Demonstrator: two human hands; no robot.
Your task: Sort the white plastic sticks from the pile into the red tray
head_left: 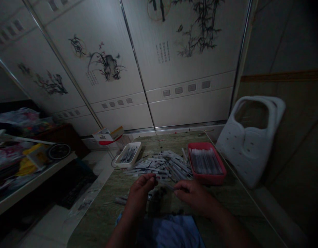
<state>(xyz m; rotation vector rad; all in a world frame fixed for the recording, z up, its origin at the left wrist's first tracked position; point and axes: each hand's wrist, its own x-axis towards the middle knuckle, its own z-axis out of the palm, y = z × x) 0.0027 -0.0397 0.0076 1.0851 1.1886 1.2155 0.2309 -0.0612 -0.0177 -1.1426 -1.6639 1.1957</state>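
My left hand (140, 191) is closed in a pinch at the near edge of a heap of pens (164, 163). A small dark piece shows at its fingertips, too dim to name. My right hand (193, 194) is closed around a thin clear pen barrel (168, 186) that points toward the left hand. The heap mixes whitish barrels and thin dark parts lying in all directions. Small dark pieces (159, 194), blurred in the low light, lie on the table between my wrists.
A red basket (218, 178) of upright-packed clear barrels stands right of the heap; a white basket (119, 164) with dark-tipped pens stands left. Blue cloth (171, 232) lies at the near table (97, 217) edge. White folded chairs (249, 144) lean at right; a cluttered shelf (45, 172) is at left.
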